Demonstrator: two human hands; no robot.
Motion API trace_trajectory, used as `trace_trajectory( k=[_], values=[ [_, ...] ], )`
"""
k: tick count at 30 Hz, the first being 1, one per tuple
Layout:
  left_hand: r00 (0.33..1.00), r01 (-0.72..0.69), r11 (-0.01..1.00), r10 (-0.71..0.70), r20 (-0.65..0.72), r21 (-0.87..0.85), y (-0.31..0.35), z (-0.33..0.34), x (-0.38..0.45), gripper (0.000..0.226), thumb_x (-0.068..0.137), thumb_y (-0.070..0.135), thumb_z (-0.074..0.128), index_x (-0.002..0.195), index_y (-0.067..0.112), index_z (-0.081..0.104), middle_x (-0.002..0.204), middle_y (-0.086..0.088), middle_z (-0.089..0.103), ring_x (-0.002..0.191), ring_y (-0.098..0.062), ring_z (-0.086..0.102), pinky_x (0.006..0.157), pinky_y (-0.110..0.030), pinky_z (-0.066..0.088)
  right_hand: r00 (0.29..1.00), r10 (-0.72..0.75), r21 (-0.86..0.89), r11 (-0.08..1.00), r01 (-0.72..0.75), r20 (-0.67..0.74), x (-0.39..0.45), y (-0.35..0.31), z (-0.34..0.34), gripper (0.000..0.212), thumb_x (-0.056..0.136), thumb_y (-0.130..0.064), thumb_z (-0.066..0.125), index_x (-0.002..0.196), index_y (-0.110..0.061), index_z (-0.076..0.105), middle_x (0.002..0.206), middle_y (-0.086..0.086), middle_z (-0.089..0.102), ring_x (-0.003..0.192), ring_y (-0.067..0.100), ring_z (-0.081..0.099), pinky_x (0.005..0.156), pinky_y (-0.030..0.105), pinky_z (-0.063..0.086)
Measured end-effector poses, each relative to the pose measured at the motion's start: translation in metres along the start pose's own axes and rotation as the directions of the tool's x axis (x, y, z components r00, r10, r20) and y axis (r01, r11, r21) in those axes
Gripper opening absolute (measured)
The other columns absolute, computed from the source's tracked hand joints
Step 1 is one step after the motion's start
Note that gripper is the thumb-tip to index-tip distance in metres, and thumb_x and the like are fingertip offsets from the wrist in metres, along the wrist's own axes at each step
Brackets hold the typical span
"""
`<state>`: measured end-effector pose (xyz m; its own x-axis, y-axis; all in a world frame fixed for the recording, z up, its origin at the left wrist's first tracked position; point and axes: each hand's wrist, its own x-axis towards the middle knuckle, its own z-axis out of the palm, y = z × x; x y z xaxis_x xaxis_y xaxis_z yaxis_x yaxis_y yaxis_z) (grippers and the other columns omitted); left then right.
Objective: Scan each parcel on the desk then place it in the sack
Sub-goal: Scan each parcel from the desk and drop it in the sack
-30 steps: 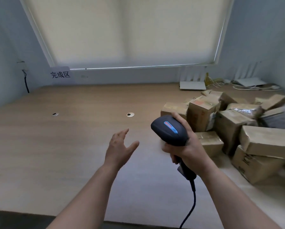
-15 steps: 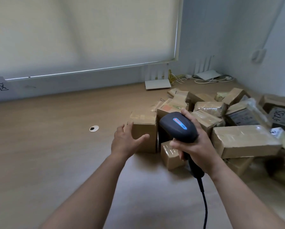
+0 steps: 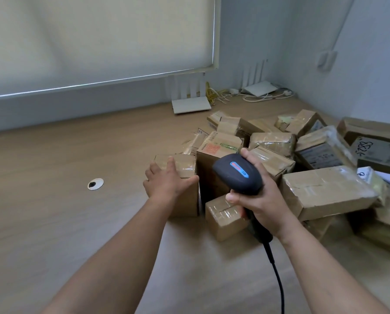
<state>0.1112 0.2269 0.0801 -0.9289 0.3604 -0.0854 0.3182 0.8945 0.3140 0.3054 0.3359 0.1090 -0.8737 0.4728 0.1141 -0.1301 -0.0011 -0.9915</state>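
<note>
Head view: left hand (image 3: pixel 166 182) grasping brown parcel (image 3: pixel 185 177), right hand (image 3: pixel 259 198) clutching black scanner (image 3: pixel 237 174).

There is 1 view, from a camera worn on the person's head, looking forward and down across the desk (image 3: pixel 53 223) toward its far right corner. It sits close above both forearms, with the parcels (image 3: pixel 325 196) near and the blind (image 3: pixel 98 37) beyond.
</note>
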Motion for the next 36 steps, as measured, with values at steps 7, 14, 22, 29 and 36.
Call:
trace_trajectory(
  k=[7,14,22,29,36],
  values=[
    [0.999,-0.038,0.994,0.034,-0.038,-0.104,-0.032,0.001,-0.055,0.117,0.065,0.070,0.066,0.150,0.036,-0.006,0.157,-0.016,-0.005,0.144,-0.034,0.006,0.114,-0.044,0.019,0.998,-0.016,0.004,1.000,0.016,0.053,-0.016,-0.010,0.005,0.093,0.074,0.019,0.068,0.140,-0.038,0.036,0.102,0.004,0.062,0.049,0.024,0.044,0.038,0.027,0.044],
    [0.991,0.065,0.959,-0.093,-0.091,-0.275,-0.074,0.024,-0.123,0.134,0.057,0.075,0.069,0.145,0.038,-0.025,0.158,-0.012,-0.013,0.147,-0.029,0.001,0.117,-0.045,0.013,0.988,-0.071,-0.029,0.997,0.076,0.138,-0.043,-0.009,0.008,0.092,0.074,0.016,0.072,0.141,-0.036,0.036,0.101,0.010,0.062,0.046,0.013,0.051,0.042,0.024,0.046],
    [0.979,0.196,0.957,-0.204,-0.016,-0.216,-0.091,0.048,-0.158,0.128,0.060,0.083,0.058,0.147,0.033,-0.022,0.159,-0.010,-0.009,0.147,-0.026,0.002,0.115,-0.044,0.016,0.980,-0.032,-0.020,0.999,0.037,0.195,-0.070,-0.008,0.012,0.093,0.075,0.018,0.068,0.142,-0.037,0.033,0.112,0.021,0.058,0.042,0.019,0.045,0.038,0.027,0.044],
    [0.962,0.268,0.961,-0.265,0.060,-0.069,-0.092,0.042,-0.132,0.109,0.069,0.071,0.063,0.151,0.020,0.011,0.155,-0.013,0.018,0.142,-0.031,0.018,0.110,-0.047,0.025,0.983,-0.032,-0.059,0.997,0.044,0.178,-0.073,-0.005,0.004,0.094,0.075,0.015,0.071,0.145,-0.034,0.032,0.109,0.016,0.062,0.044,0.021,0.047,0.040,0.028,0.046],
    [0.992,0.119,0.983,-0.123,0.016,0.143,-0.073,0.025,-0.124,0.083,0.066,0.071,0.067,0.126,0.019,0.043,0.124,-0.009,0.047,0.118,-0.028,0.044,0.092,-0.039,0.038,0.985,-0.022,-0.020,0.999,0.025,0.173,-0.073,0.001,0.001,0.096,0.071,0.007,0.078,0.142,-0.039,0.034,0.106,0.013,0.062,0.043,0.019,0.048,0.039,0.026,0.044]
  ],
)
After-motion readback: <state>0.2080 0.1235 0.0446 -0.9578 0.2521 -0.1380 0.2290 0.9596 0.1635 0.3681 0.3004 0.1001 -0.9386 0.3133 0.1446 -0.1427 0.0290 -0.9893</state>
